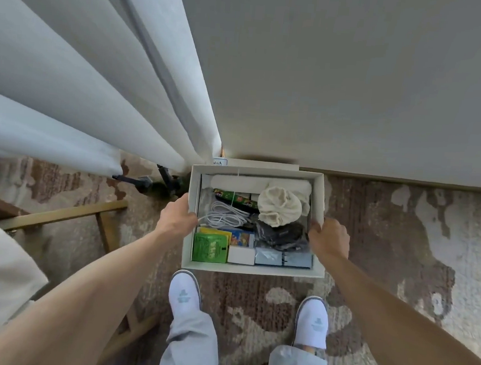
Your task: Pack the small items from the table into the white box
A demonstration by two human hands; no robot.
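The white box (251, 269) hangs low over the carpet next to the wall, held between both hands. My left hand (177, 216) grips its left wall and my right hand (328, 238) grips its right wall. Inside lie a coiled white cable (225, 215), a cream cloth bundle (280, 205), a green packet (209, 247), a small white carton (240, 255), a dark bag (278, 234), grey-blue sachets (283, 257) and a green wrapper (235, 197). No table is in view.
White curtains (97, 84) hang at the left and a grey wall (357, 76) stands ahead. A black tripod foot (147, 182) rests by the curtain hem. A wooden chair frame (67, 214) stands at the left. My white slippers (184, 293) are on the patterned carpet (400, 252).
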